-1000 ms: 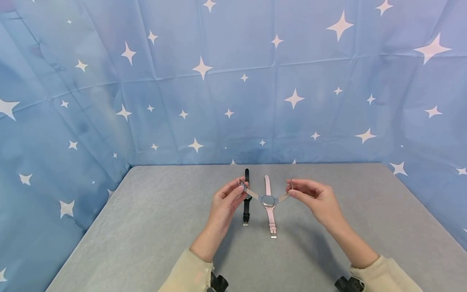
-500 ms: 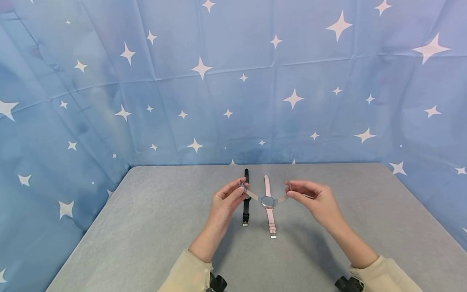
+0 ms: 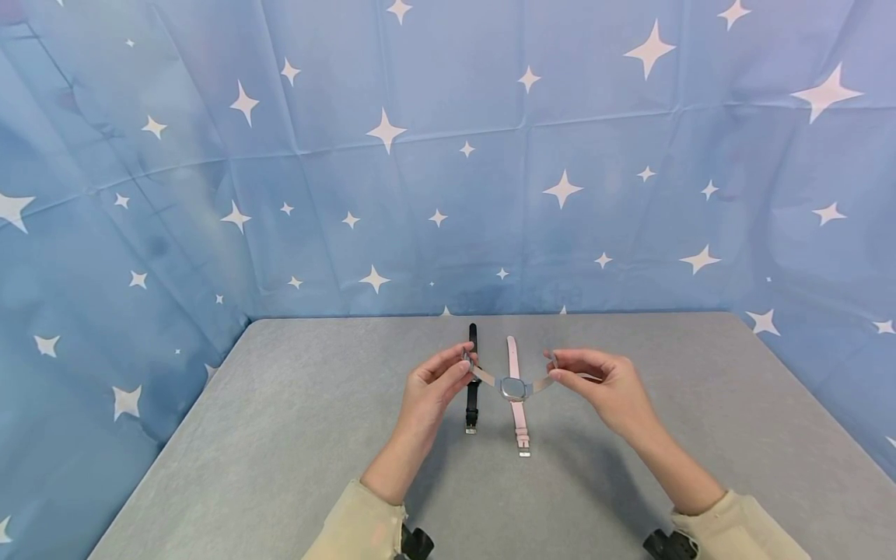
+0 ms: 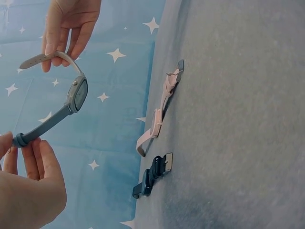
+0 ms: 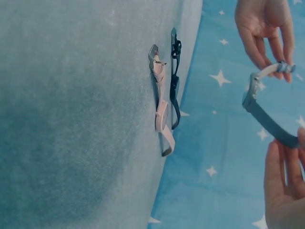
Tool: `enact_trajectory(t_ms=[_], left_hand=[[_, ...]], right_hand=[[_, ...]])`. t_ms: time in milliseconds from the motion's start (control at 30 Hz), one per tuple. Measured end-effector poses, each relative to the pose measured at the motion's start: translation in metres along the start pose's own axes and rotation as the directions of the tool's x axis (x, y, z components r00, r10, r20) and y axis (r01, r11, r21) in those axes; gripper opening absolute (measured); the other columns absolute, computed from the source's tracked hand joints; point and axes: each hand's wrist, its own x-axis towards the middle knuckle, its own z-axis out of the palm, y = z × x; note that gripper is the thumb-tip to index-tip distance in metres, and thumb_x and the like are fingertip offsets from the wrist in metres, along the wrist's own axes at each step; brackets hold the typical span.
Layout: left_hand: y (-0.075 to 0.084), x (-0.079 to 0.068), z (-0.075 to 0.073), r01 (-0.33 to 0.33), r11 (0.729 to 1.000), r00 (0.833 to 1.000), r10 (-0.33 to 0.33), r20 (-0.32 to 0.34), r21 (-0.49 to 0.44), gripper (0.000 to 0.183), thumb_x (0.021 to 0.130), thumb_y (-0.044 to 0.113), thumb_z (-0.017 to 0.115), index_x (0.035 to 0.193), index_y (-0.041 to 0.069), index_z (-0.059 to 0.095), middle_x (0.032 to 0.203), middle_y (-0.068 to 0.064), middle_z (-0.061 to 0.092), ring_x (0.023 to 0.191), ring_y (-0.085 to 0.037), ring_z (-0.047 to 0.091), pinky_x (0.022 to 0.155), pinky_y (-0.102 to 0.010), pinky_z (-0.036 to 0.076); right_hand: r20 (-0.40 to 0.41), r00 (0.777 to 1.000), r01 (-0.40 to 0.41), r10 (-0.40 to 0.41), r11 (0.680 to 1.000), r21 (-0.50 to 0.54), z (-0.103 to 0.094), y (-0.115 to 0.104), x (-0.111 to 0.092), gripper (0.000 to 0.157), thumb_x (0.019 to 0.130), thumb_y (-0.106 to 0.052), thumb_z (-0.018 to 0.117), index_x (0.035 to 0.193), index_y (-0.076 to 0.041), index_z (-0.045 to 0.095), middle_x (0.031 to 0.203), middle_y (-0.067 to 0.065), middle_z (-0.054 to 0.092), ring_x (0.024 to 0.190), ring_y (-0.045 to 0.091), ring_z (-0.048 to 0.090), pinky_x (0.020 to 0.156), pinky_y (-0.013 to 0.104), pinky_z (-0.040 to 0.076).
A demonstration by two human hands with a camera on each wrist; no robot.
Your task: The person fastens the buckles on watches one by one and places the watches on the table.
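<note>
A wristwatch with a blue-grey strap and a pale strap lining [image 3: 513, 389] hangs in the air between both hands, its case lowest. My left hand [image 3: 434, 389] pinches the buckle end of the strap. The strap's holed end is pinched by my right hand [image 3: 605, 383] between thumb and fingers. In the left wrist view the blue-grey watch [image 4: 77, 94] shows its case side-on, the strap bowed. Below it on the table lie a pink watch [image 3: 520, 424], partly covered by the held one, and a black watch [image 3: 472, 404], partly behind my left fingers.
The grey table [image 3: 280, 435] spreads under the hands, its far edge meeting a blue curtain [image 3: 448, 179] with white stars. Shadows of the arms fall on the tabletop. A dark wrist camera sits at each sleeve cuff.
My right hand has shifted slightly left and down, and the strap end in it has tilted. The held watch's case has sunk a touch. The watches on the table stay put.
</note>
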Motion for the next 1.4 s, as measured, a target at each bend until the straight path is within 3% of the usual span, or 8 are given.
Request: enact_trajectory(t_ms=[567,1200,1400], left_hand=[[0.0007,-0.0022,-0.0003,-0.037,0.996,0.999,0.036,0.019,0.079,0.033,0.087,0.008,0.066,0.119,-0.001,0.063,0.110,-0.014,0.067,0.101,-0.015,0.065,0.091,-0.031,0.050],[0.0007,-0.0033,0.0015,-0.101,0.984,0.995,0.098,0.030,0.148,0.030,0.086,0.009,0.067,0.115,-0.001,0.066,0.106,-0.014,0.069,0.095,-0.012,0.066,0.088,-0.030,0.052],[0.0003,-0.0027,0.0005,-0.115,0.977,0.993,0.110,0.041,0.181,0.030,0.086,0.010,0.068,0.114,0.000,0.066,0.109,-0.022,0.066,0.093,-0.011,0.066,0.087,-0.029,0.052]], right_hand=[[-0.015,1.000,0.026,-0.028,0.996,-0.083,0.0016,-0.0011,-0.0002,0.022,0.081,-0.006,0.073,0.102,-0.001,0.071,0.090,0.010,0.072,0.079,-0.001,0.065,0.070,0.017,0.053],[-0.011,0.999,0.047,-0.048,0.997,-0.069,0.0055,-0.0020,-0.0017,0.021,0.079,-0.004,0.074,0.099,-0.002,0.072,0.086,0.011,0.072,0.075,0.002,0.066,0.069,0.018,0.054],[-0.016,0.998,0.054,-0.055,0.997,-0.062,0.0071,-0.0029,-0.0018,0.021,0.078,-0.003,0.075,0.099,-0.001,0.072,0.086,0.011,0.072,0.075,0.001,0.066,0.069,0.019,0.054]])
